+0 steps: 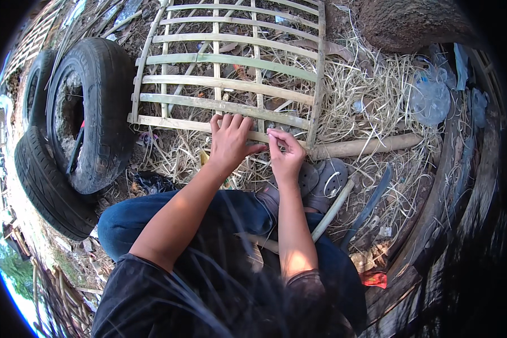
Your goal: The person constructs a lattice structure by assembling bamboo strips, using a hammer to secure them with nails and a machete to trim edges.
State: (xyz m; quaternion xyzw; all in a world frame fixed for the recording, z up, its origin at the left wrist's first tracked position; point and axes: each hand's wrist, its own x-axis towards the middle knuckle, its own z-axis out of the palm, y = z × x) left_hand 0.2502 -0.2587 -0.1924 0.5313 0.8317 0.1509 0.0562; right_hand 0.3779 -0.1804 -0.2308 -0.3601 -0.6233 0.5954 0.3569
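Observation:
A bamboo lattice [231, 105] of split slats crossed over upright strips lies on the ground in front of me. My left hand [229, 141] grips its nearest slat, fingers curled over the far side and thumb pointing right. Just to the right, my right hand [287, 155] is closed in a pinch at the same slat, close to the lattice's near right corner. Whatever sits between the thumb and finger is too small to make out.
Old tyres [110, 112] stand and lean at the left. A wooden pole [366, 146] and a long blade [368, 205] lie at the right among pale shavings [372, 101]. Beyond them are a clear plastic bag [430, 101], dark timbers [450, 163] and a tree trunk [414, 25].

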